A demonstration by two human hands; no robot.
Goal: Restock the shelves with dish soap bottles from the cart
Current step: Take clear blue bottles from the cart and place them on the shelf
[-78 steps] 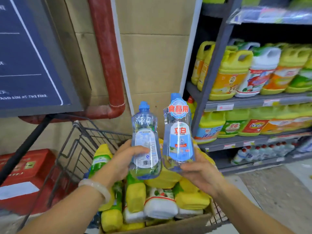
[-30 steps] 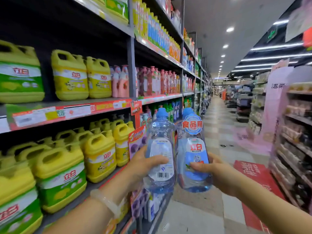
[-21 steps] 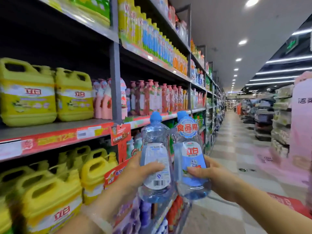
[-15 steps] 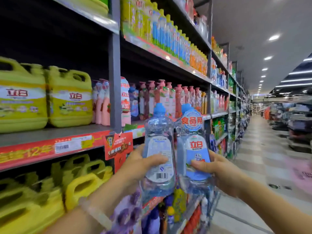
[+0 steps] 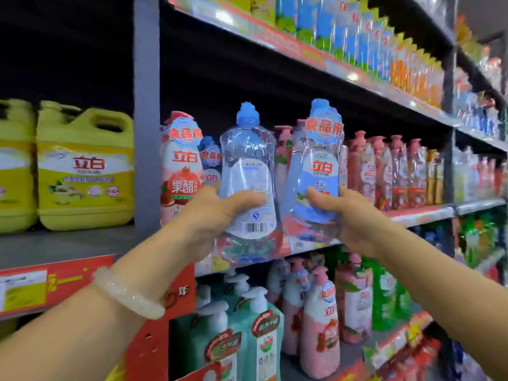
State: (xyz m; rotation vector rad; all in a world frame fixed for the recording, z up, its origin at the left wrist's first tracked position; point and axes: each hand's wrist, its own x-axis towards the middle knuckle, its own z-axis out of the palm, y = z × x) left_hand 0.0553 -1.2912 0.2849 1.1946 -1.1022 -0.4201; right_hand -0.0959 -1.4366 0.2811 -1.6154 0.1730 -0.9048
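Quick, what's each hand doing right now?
Left hand: closed around a clear bottle, barcode side facing.
Right hand: closed around a second bottle, front label facing.

The left hand [image 5: 209, 215] grips a clear blue-capped bottle [image 5: 247, 171] with its barcode label facing out; the right hand [image 5: 354, 215] holds a second bottle [image 5: 316, 166] just beside it, both upright before the middle shelf [image 5: 423, 213] of pink bottles [image 5: 384, 169]. Yellow jugs [image 5: 85, 169] stand left.

— Seen at the left edge? Grey upright post [image 5: 145, 111], dark recess behind, yellow jugs [image 5: 85, 171] on a grey shelf [image 5: 55, 246].

— And to the right? Tiers of shelving [image 5: 357, 78] running back, red price strips [image 5: 412, 213] along the front edges, pink bottles [image 5: 384, 171] in rows.
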